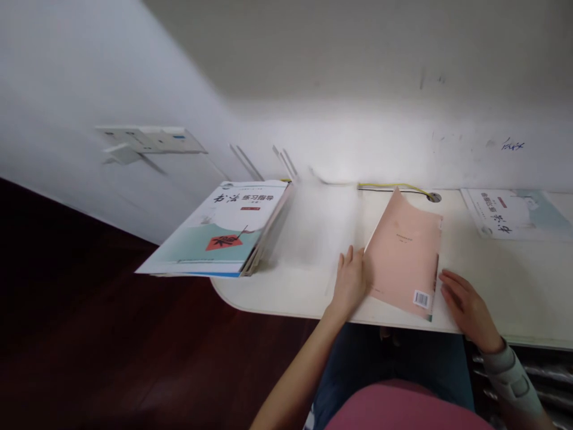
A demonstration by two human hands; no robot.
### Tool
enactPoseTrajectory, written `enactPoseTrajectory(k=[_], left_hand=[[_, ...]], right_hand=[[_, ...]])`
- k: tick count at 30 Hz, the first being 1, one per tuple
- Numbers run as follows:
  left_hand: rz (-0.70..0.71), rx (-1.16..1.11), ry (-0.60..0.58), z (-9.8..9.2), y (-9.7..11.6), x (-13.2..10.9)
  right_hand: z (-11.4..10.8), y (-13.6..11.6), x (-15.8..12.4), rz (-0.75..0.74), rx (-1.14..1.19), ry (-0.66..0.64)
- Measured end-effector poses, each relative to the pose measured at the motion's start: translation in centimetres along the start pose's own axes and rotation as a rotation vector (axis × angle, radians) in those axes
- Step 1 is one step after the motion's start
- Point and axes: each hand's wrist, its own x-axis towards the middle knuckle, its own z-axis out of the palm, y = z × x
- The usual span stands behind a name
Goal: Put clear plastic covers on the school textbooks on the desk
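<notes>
The right hand (468,307), loosely open and empty, is by the four-o'clock edge of a pink booklet (400,254) at the person's twelve on the white table (268,294); the left hand (351,279), half curled, touches its nine-o'clock edge — gripping or not, I can't tell. Farther off, a book stack (217,233) overhangs the table at ten, another book (510,215) lying between one and two.
</notes>
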Motion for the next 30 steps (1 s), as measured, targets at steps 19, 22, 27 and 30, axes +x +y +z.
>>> enactPoseTrajectory(k=[19,22,27,30], left_hand=[[-0.08,0.497,0.03,-0.7,-1.2,-1.0],[-0.143,0.509,0.06,-0.9,-1.6,-1.0],[-0.246,0.435,0.099,-1.5,-2.4,-0.9],[-0.294,0.408,0.108,-1.8,-2.8,-0.8]], right_hand=[[0.1,0.2,0.1,-0.073,-0.045,-0.014],[0.2,0.4,0.1,-0.075,-0.046,-0.015],[0.1,0.3,0.1,-0.087,-0.057,-0.021],[0.0,0.2,0.2,-0.089,-0.072,-0.019]])
